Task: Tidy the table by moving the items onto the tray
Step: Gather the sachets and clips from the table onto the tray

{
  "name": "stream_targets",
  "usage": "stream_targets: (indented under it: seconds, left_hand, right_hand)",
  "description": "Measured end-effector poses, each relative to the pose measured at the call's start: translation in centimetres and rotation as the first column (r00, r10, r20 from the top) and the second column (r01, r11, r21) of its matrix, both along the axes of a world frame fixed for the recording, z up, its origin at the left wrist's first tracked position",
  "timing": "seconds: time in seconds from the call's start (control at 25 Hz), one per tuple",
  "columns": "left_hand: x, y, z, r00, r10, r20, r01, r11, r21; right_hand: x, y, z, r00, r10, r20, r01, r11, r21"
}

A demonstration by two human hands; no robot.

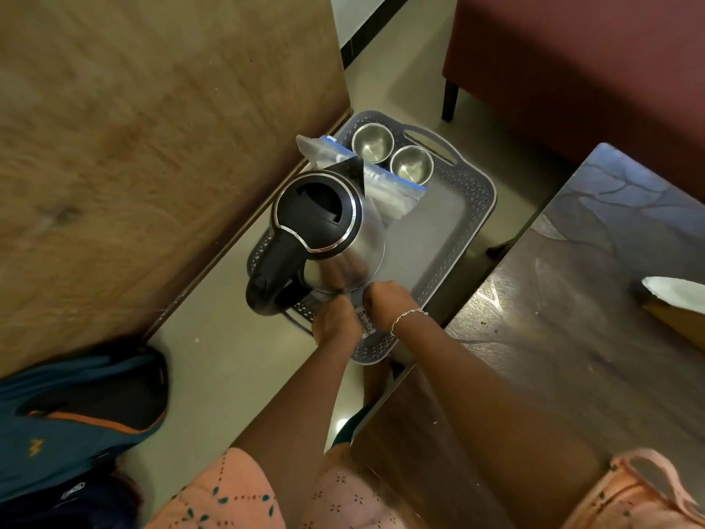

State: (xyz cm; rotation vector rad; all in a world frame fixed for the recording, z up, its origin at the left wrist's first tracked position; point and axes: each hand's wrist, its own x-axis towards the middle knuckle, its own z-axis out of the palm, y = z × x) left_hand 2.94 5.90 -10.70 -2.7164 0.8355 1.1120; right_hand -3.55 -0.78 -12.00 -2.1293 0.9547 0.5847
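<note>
A grey perforated tray [471, 208] sits on the floor between a wooden panel and a dark table. At its far end stand two steel cups [372, 142] [411, 164], with a clear zip bag [385, 189] lying beside them. A steel kettle [324, 227] with a black lid and handle stands in the tray's near half. My left hand [335, 323] and my right hand [386, 299] are both closed at the kettle's base over the tray's near rim. Between them shows a white tag [366, 323] on the kettle's cord [296, 323]. The fingers hide the grip itself.
A large wooden panel [152, 147] rises on the left. The dark table [572, 318] on the right carries a white-topped object [675, 295]. A maroon sofa [595, 63] stands behind, and a blue bag [76, 414] lies on the floor at the lower left.
</note>
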Motion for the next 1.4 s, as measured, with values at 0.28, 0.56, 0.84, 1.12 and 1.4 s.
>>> stream_targets:
  seconds: [0.28,0.56,0.84,1.12,1.4]
  left_hand:
    - [-3.3,-2.3,-0.3,0.927,0.356,-0.117,-0.368,0.923,-0.11]
    - [-5.8,-7.0,-1.1,0.877,0.465,-0.121,-0.48,0.864,-0.155]
    - [-5.4,-13.8,-1.9,0.786,0.559,-0.264,-0.617,0.738,-0.273]
    - [-5.2,-16.1,-2.5,0.805,0.467,-0.365,-0.583,0.737,-0.342]
    - [-5.4,-13.9,-2.1,0.983,0.163,-0.083,-0.182,0.913,-0.364]
  right_hand:
    - [-4.7,-1.6,3.5,0.933,-0.213,0.291,0.271,0.946,-0.177]
    - [-11.1,1.2,3.5,0.784,-0.403,0.472,0.553,0.799,-0.236]
    - [-15.1,2.6,2.6,0.803,-0.467,0.372,0.558,0.807,-0.193]
    - [-16.1,2.0,2.2,0.779,-0.498,0.382,0.597,0.776,-0.204]
    - [-15.9,2.3,2.2,0.761,-0.519,0.389,0.608,0.78,-0.147]
